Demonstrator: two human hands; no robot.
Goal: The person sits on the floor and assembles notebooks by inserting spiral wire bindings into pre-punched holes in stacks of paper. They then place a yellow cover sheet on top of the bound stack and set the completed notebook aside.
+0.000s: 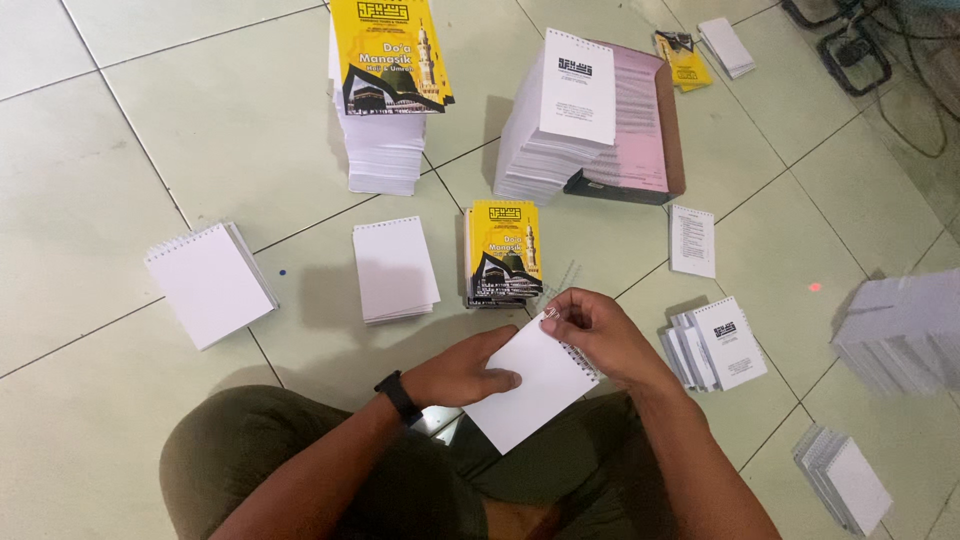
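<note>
I sit on a tiled floor with a small white spiral-bound booklet (530, 385) over my lap. My left hand (462, 372), with a black watch on its wrist, lies flat on the booklet's left side and steadies it. My right hand (590, 330) pinches the wire coil at the booklet's upper right edge with thumb and forefinger. Just beyond my hands stands a short stack of yellow-covered booklets (503, 252).
A white pad stack (394, 270) and a spiral pad (211, 283) lie to the left. Tall stacks (385, 90) (555, 120) stand farther back beside a pink-topped box (640, 120). More white booklets (715, 343) (845, 480) (900, 330) lie to the right. Cables (870, 40) sit at the far right.
</note>
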